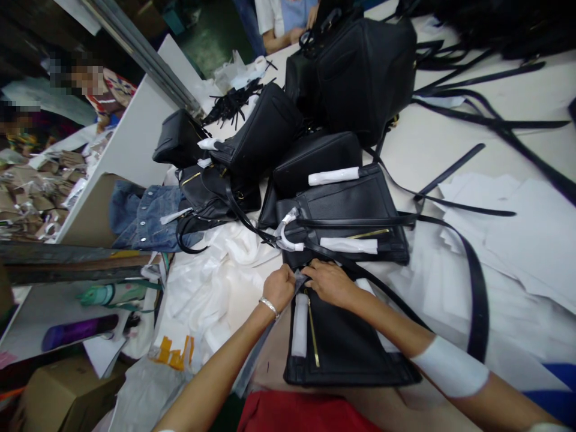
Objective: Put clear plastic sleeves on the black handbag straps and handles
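Note:
A black handbag [355,342] lies nearest me, with a gold zip [312,329] and white wrapping [299,327] along one edge. At its upper left corner my left hand [278,288] is closed in a pinch on a thin greyish piece of plastic wrap [299,279]. Close beside it, my right hand [330,283] has its fingers bent and pressed together at the bag's top edge; what they grip is hidden. Just beyond both hands rests a second black handbag [346,204], with white-wrapped parts, a long strap and a white-wrapped ring [288,234].
More black bags [366,78] stand across the table. Loose black straps [495,123] and white sheets [504,222] lie to the right. Crumpled white wrapping [211,288] and denim cloth [155,216] are on the left. A co-worker's arm [283,41] rests at the far edge.

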The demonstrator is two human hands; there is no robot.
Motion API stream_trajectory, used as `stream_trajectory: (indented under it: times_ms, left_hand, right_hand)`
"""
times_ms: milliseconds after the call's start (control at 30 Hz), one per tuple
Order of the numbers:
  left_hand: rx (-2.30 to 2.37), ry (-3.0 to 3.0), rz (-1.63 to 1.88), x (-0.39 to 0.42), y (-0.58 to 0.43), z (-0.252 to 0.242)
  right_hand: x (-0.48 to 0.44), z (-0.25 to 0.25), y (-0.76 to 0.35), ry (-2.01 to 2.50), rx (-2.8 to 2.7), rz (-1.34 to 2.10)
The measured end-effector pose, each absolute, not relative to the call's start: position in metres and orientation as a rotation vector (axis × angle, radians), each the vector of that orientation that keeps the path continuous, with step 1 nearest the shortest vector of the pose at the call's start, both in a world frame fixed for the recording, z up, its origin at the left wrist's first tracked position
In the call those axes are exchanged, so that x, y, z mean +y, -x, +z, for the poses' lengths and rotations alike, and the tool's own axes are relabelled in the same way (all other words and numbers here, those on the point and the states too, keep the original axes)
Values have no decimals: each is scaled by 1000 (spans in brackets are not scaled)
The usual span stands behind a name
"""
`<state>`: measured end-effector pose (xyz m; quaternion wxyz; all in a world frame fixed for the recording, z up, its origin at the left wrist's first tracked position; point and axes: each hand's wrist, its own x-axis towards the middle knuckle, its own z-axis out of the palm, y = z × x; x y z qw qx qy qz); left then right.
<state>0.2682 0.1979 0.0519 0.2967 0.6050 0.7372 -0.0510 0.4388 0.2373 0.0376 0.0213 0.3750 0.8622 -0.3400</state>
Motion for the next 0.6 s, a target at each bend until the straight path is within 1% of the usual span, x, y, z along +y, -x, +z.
stream_trajectory:
  times_ms: [133,300,600]
  left_hand:
    - [2016,-1539,19,191,-270,44]
    - [2000,-1508,39,190,-262,47]
    - [2069,-1446,-7,200,-285,46]
  right_hand:
    - [233,45,-443,-1222,2743,-938]
    - [227,51,-447,-1291,2746,-724]
    - [233,48,-442,-1247,2739,-685]
